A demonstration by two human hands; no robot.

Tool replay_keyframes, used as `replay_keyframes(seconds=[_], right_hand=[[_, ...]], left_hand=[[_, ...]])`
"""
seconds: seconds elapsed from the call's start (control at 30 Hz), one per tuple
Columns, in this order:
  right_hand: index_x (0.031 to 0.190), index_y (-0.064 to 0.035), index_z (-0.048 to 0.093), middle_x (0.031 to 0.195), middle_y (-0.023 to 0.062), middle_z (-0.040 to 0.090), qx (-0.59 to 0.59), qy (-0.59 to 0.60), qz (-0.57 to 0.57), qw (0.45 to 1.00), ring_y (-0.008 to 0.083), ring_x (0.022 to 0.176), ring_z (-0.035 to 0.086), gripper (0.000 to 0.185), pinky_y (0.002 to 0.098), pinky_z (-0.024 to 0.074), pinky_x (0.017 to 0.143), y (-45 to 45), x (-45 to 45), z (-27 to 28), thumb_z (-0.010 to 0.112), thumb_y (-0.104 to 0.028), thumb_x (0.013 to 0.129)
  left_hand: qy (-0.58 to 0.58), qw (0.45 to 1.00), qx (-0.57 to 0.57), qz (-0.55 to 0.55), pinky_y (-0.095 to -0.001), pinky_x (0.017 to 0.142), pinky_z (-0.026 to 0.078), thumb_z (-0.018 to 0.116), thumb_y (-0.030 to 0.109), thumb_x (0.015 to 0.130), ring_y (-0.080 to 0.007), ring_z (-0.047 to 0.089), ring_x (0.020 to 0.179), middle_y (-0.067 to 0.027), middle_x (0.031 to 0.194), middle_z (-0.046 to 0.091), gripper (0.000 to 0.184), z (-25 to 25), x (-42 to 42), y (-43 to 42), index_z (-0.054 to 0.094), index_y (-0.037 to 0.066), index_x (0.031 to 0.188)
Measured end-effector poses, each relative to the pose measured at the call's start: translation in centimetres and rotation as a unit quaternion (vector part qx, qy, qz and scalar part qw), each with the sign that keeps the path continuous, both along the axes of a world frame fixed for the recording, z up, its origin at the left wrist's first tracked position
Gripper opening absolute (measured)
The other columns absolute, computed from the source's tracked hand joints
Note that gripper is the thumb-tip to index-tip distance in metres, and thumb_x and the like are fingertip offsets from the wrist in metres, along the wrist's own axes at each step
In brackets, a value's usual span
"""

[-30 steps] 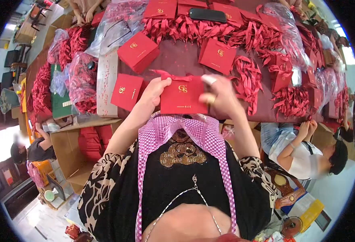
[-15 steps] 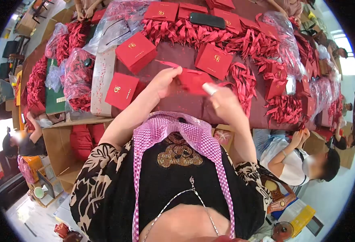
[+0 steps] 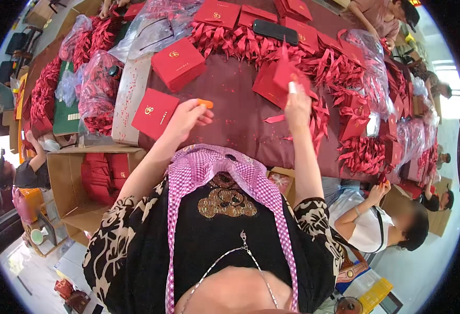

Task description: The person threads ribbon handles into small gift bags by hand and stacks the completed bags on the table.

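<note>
My right hand (image 3: 298,111), with a white cover on one finger, holds a small red gift bag (image 3: 288,76) with a ribbon, blurred by motion. It is over a red bag stack (image 3: 266,86) at the right of the cloth. My left hand (image 3: 189,119) holds nothing, its fingers apart and slightly curled, with an orange cover (image 3: 205,103) on one fingertip. Nearest to it is a flat red bag stack (image 3: 155,112) with a gold logo. Behind that lies a taller stack of red bags (image 3: 177,64).
A black phone (image 3: 275,32) lies on red ribbon-handled bags at the back. Clear plastic (image 3: 151,26) with glasses on it lies back left. An open cardboard box (image 3: 67,178) holding red bags stands below left. Another person (image 3: 368,225) works at the right.
My right hand has moved forward with the red bag to the stack at the right. My left hand has let go of the bag and moved left and back towards me.
</note>
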State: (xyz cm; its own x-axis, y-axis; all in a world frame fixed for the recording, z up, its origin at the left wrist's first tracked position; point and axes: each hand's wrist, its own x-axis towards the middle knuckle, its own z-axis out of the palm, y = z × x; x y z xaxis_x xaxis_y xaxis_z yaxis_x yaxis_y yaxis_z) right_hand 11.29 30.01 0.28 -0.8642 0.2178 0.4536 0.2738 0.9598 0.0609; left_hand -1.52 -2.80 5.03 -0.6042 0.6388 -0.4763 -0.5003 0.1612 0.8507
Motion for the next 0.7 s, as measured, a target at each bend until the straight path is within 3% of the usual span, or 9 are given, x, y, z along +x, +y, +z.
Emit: replay_keyframes(seconds=[0.03, 0.13, 0.27, 0.4, 0.47, 0.5, 0.6, 0.7], right_hand=[[0.122, -0.0044, 0.051, 0.132, 0.0133, 0.049, -0.018, -0.085, -0.017, 0.996, 0.0278, 0.121, 0.046, 0.040, 0.0433, 0.0407, 0.091, 0.4, 0.2, -4.4, 0.053, -0.013, 0.083], [0.124, -0.0038, 0.050, 0.131, 0.0149, 0.049, -0.092, -0.169, 0.001, 0.981, 0.0313, 0.121, 0.046, 0.041, 0.0428, 0.0408, 0.092, -1.0, -0.6, -7.7, 0.051, -0.014, 0.084], [0.123, -0.0017, 0.050, 0.132, 0.0156, 0.048, -0.119, -0.158, -0.008, 0.980, 0.0324, 0.123, 0.045, 0.041, 0.0411, 0.0406, 0.093, -1.0, -0.9, -7.8, 0.046, -0.009, 0.084], [0.123, -0.0021, 0.050, 0.132, 0.0154, 0.048, -0.131, -0.150, -0.005, 0.980, 0.0331, 0.123, 0.044, 0.040, 0.0421, 0.0394, 0.095, -0.8, -0.5, -7.7, 0.046, -0.009, 0.084], [0.123, -0.0036, 0.050, 0.130, 0.0152, 0.050, -0.194, -0.147, -0.001, 0.970, 0.0327, 0.124, 0.044, 0.039, 0.0424, 0.0381, 0.097, -0.3, -0.5, -7.2, 0.049, -0.008, 0.084], [0.121, -0.0053, 0.052, 0.129, 0.0153, 0.051, -0.224, -0.042, 0.044, 0.973, 0.0319, 0.123, 0.044, 0.038, 0.0428, 0.0374, 0.097, 0.2, 0.3, -7.6, 0.052, -0.008, 0.083], [0.117, -0.0058, 0.055, 0.123, 0.0148, 0.055, -0.223, 0.066, -0.003, 0.973, 0.0313, 0.119, 0.049, 0.034, 0.0420, 0.0380, 0.095, -1.4, 1.8, -4.1, 0.054, -0.005, 0.083], [0.112, -0.0023, 0.057, 0.113, 0.0157, 0.061, -0.336, 0.175, -0.067, 0.923, 0.0301, 0.108, 0.056, 0.024, 0.0384, 0.0434, 0.090, -4.4, 6.5, -1.2, 0.055, -0.005, 0.087]], left_hand=[[0.022, 0.999, -0.020, 0.024, -0.0248, 0.066, 0.048, 0.046, 0.015, 0.093, -0.0132, 0.061, 0.073, -0.0078, 0.088, 0.064, 0.024, 0.5, -0.2, -0.7, 0.056, 0.000, 0.110], [0.083, 0.993, -0.045, 0.075, -0.0236, 0.066, 0.048, 0.047, 0.014, 0.093, -0.0110, 0.060, 0.072, -0.0064, 0.087, 0.064, 0.023, 0.2, -0.5, -3.1, 0.058, 0.000, 0.107], [0.114, 0.988, -0.061, 0.087, -0.0227, 0.065, 0.047, 0.048, 0.014, 0.092, -0.0100, 0.059, 0.070, -0.0058, 0.086, 0.063, 0.022, -0.6, 0.1, -4.7, 0.058, 0.000, 0.105], [0.101, 0.991, -0.086, 0.030, -0.0225, 0.064, 0.046, 0.048, 0.015, 0.092, -0.0090, 0.058, 0.070, -0.0047, 0.084, 0.063, 0.021, -0.4, 0.9, -3.8, 0.059, 0.000, 0.104], [0.117, 0.989, -0.090, -0.015, -0.0232, 0.063, 0.047, 0.048, 0.015, 0.092, -0.0093, 0.058, 0.071, -0.0046, 0.084, 0.062, 0.022, -0.2, 1.2, -3.2, 0.058, -0.001, 0.103], [0.121, 0.987, -0.099, -0.034, -0.0236, 0.063, 0.047, 0.048, 0.015, 0.092, -0.0097, 0.058, 0.071, -0.0048, 0.084, 0.062, 0.023, -0.4, 1.4, -3.1, 0.058, -0.001, 0.104], [0.152, 0.978, -0.120, -0.080, -0.0245, 0.061, 0.047, 0.051, 0.017, 0.090, -0.0096, 0.058, 0.069, -0.0053, 0.081, 0.062, 0.024, -0.9, 1.9, -3.3, 0.059, -0.002, 0.102], [0.166, 0.963, -0.156, -0.145, -0.0258, 0.063, 0.047, 0.053, 0.017, 0.088, -0.0107, 0.058, 0.070, -0.0065, 0.079, 0.063, 0.023, -2.0, 2.6, -4.7, 0.061, -0.002, 0.100]])
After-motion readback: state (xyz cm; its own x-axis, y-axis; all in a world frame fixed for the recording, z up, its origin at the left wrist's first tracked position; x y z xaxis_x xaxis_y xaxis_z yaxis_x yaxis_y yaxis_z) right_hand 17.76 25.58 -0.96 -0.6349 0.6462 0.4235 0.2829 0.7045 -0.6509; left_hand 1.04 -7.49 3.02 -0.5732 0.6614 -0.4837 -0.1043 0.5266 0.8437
